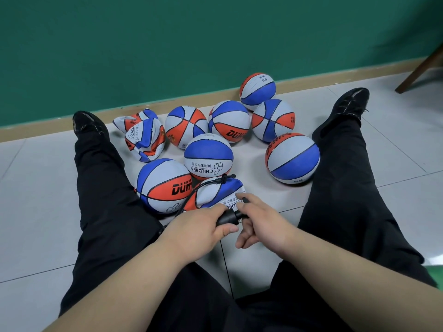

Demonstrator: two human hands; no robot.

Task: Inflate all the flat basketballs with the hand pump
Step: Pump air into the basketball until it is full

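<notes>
A black hand pump [229, 218] lies across my lap area between my hands. My left hand [201, 227] grips its barrel. My right hand [260, 220] holds the pump's handle end, fingers curled round it. A thin black hose [203, 188] runs from the pump up to the valve on a partly flat red, white and blue basketball [218, 194] just in front of my hands. Two crumpled flat basketballs [145, 137] lie at the back left. Several round, inflated basketballs [208, 155] sit on the floor between my legs.
I sit on a grey tiled floor [395, 144] with legs spread; black shoes [345, 109] flank the balls. A green wall [167, 44] with a tan skirting board runs behind them. A wooden furniture leg [422, 68] stands at the far right.
</notes>
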